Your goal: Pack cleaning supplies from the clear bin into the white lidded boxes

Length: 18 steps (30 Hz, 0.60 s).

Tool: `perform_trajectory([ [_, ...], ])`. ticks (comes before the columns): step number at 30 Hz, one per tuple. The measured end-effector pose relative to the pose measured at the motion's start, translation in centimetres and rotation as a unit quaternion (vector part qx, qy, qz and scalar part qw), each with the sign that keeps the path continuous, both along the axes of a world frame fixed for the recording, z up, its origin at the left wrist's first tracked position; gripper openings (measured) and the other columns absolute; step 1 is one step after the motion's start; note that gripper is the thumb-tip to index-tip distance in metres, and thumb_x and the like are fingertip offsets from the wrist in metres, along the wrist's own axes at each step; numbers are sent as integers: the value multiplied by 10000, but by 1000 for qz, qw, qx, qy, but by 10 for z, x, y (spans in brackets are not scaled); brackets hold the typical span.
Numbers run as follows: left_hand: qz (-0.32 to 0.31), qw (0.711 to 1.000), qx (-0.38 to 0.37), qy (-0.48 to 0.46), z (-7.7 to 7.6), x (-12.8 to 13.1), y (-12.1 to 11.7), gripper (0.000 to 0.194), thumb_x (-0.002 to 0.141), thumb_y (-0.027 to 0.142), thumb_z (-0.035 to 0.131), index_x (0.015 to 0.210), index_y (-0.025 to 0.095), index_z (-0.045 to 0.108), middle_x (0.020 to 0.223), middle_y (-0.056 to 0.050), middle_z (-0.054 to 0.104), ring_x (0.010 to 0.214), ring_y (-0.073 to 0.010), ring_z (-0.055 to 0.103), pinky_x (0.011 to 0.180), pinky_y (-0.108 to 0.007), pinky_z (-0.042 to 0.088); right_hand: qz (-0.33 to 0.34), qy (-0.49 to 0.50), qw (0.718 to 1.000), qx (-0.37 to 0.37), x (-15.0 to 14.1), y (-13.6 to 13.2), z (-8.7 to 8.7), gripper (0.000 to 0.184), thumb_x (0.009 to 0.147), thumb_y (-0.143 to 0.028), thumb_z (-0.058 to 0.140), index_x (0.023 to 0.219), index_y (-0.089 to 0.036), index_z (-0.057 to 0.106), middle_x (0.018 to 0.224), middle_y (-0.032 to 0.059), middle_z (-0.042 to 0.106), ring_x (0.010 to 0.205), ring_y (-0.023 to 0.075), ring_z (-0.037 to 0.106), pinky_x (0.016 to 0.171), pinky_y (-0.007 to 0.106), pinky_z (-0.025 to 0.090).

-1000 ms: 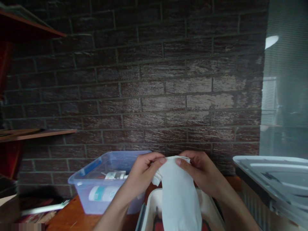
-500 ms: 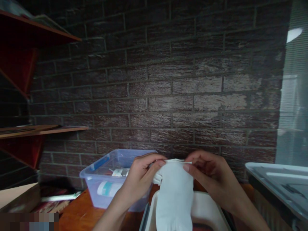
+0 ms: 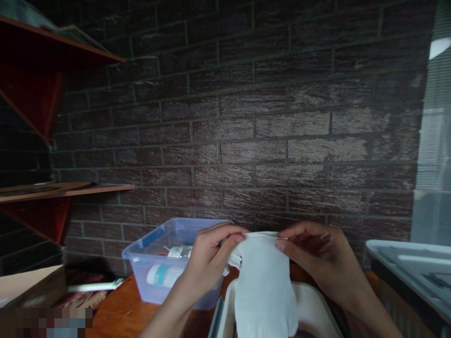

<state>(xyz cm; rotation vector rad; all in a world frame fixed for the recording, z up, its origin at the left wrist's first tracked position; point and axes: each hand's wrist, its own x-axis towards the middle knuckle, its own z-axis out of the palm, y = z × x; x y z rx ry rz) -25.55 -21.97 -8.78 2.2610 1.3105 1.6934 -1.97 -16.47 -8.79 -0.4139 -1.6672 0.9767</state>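
Between my two hands hangs a thin white glove [image 3: 264, 286], its cuff edge uppermost and its lower end running out of the frame. My left hand [image 3: 207, 253] pinches the left end of the cuff between thumb and fingers. A crumpled white piece [image 3: 235, 259] sticks out beside that hand; whether it is a second glove I cannot tell. On the other side, my right hand [image 3: 317, 246] pinches the right end of the cuff. Below the glove, a white tray [image 3: 230, 300] is partly hidden.
A translucent purple tub [image 3: 148, 286] holding white bottles [image 3: 160, 275] stands to the left on the wooden table [image 3: 116, 310]. At right is a container with a grey lid [image 3: 408, 263]. A cardboard box [image 3: 31, 286] and red wall shelves [image 3: 88, 188] are further left, before a dark brick wall [image 3: 239, 126].
The view has shifted slightly, so everything sits a little further right. My hands are slightly further apart, with the cuff stretched wider between them.
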Motion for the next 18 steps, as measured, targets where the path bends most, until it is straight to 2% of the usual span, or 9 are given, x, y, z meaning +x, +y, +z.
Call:
perform_trajectory([
  [3, -32, 997, -46, -53, -5, 2, 3, 207, 940, 329, 675, 1100, 245, 777, 900, -21, 750, 739, -132, 631, 642, -204, 455, -19, 13, 1000, -7, 2, 1, -1, 167, 786, -365, 850, 855, -224, 792, 766, 47, 769, 627, 157, 666, 547, 243, 512],
  [6, -68, 991, -71, -89, -6, 4, 5, 342, 858, 340, 775, 1182, 238, 746, 813, -2, 701, 708, -127, 611, 631, -202, 465, -41, 14, 999, -6, 3, 3, -2, 183, 790, -381, 845, 855, -221, 788, 776, 55, 762, 614, 157, 642, 516, 249, 483],
  [8, -73, 989, -80, -97, -4, 5, 5, 361, 836, 334, 797, 1178, 229, 746, 805, -3, 701, 715, -131, 619, 638, -204, 477, -47, 16, 999, -3, 3, 3, -2, 184, 795, -383, 840, 849, -217, 781, 775, 56, 753, 618, 158, 631, 517, 255, 473],
  [10, -53, 992, -73, -88, -2, 6, 6, 281, 843, 334, 791, 1098, 217, 776, 844, -23, 734, 750, -144, 639, 664, -212, 486, -43, 24, 999, -5, 3, 4, -1, 181, 810, -377, 828, 857, -212, 769, 785, 57, 744, 640, 161, 629, 534, 259, 473],
  [12, -27, 995, -57, -76, 0, 6, 8, 196, 860, 340, 771, 1002, 207, 801, 849, -34, 749, 764, -153, 644, 677, -220, 482, -26, 37, 999, -9, 3, 4, 0, 207, 822, -367, 818, 949, -216, 756, 813, 51, 733, 686, 167, 635, 579, 266, 489],
  [14, -18, 996, -50, -75, 1, 6, 9, 177, 882, 346, 746, 968, 203, 807, 833, -35, 748, 747, -155, 637, 665, -223, 474, 0, 24, 1000, -14, 3, 4, -1, 336, 826, -354, 817, 1123, -230, 721, 811, 23, 699, 711, 158, 623, 625, 265, 494],
  [16, -34, 994, -64, -83, 1, 10, 8, 182, 903, 348, 720, 974, 202, 802, 838, -36, 751, 741, -158, 640, 652, -225, 471, 36, -26, 999, -21, 1, 3, -2, 468, 819, -343, 824, 1250, -241, 673, 797, -8, 654, 708, 142, 596, 641, 256, 479],
  [18, -62, 991, -87, -77, 0, 15, 7, 179, 917, 346, 703, 967, 201, 796, 849, -37, 757, 754, -162, 651, 663, -227, 476, 88, -90, 992, -33, -1, 2, -3, 467, 814, -347, 825, 1244, -233, 682, 807, -14, 640, 717, 139, 583, 638, 252, 457],
])
